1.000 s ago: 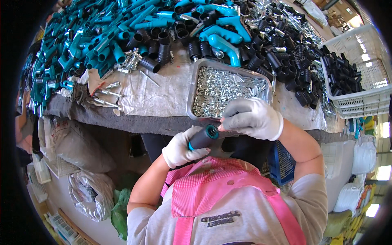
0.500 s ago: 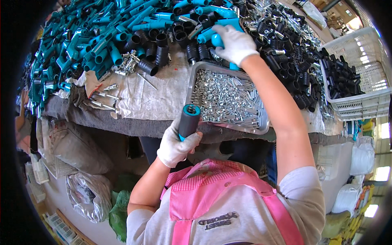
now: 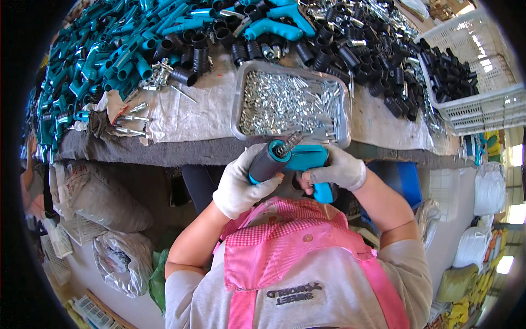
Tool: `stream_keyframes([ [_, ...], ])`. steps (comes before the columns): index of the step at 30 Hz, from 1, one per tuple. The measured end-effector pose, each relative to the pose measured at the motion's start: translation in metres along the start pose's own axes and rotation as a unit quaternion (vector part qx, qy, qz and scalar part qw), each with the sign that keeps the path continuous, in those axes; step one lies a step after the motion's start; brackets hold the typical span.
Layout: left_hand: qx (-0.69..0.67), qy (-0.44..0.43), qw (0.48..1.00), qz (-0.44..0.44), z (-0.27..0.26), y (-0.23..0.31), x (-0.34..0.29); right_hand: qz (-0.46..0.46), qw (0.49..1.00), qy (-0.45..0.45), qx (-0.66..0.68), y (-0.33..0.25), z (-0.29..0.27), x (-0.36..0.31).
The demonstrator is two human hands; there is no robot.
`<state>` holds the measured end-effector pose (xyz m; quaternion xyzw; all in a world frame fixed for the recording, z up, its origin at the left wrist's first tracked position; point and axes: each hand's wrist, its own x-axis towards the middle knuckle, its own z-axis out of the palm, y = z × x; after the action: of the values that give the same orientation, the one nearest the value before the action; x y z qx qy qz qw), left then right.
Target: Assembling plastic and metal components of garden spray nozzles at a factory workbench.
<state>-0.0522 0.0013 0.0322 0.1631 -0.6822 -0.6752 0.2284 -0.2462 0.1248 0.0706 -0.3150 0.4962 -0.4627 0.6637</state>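
My gloved left hand (image 3: 234, 187) is wrapped round a black-and-teal cylindrical sleeve (image 3: 266, 165), its open teal-ringed end tilted up. A coiled metal spring (image 3: 287, 143) shows at that end. Close beside it, my gloved right hand (image 3: 344, 169) grips a teal pistol-shaped plastic housing (image 3: 307, 157), whose lower part shows below the fingers. The two pieces meet or overlap in view; I cannot tell if they are joined. Just beyond both hands, a metal tray (image 3: 236, 112) of small silver pins and fittings rests on the table edge.
Teal pistol-shaped housings (image 3: 274, 28) and a heap of teal parts (image 3: 109, 60) cover the far left and middle. Black sleeves (image 3: 350, 57) lie at the right, beside a white plastic crate (image 3: 476, 109) of black parts. A blue bin (image 3: 402, 183) stands under the table's right side.
My right hand has come back from the far pile to my left hand, bringing a teal pistol-shaped housing. The sleeve in my left hand has tilted rightward, and a spring now sticks out.
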Motion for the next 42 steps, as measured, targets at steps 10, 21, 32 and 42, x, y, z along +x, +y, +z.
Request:
stream_keyframes([
  [10, 0.296, -0.102, 0.95, 0.0, -0.004, -0.008, -0.036, -0.075, 0.894, 0.037, -0.44, -0.036, -0.016, -0.054],
  [21, -0.157, -0.452, 0.833, -0.277, 0.015, -0.079, -0.046, -0.424, 0.478, -0.141, -0.756, 0.01, -0.01, -0.033],
  [32, 0.579, -0.091, 0.802, 0.116, 0.002, -0.02, -0.025, 0.155, 0.977, 0.034, 0.14, 0.048, -0.008, -0.05],
  [42, 0.325, 0.007, 0.945, -0.009, -0.012, 0.003, -0.026, -0.255, 0.896, 0.206, -0.3, -0.015, -0.006, -0.038],
])
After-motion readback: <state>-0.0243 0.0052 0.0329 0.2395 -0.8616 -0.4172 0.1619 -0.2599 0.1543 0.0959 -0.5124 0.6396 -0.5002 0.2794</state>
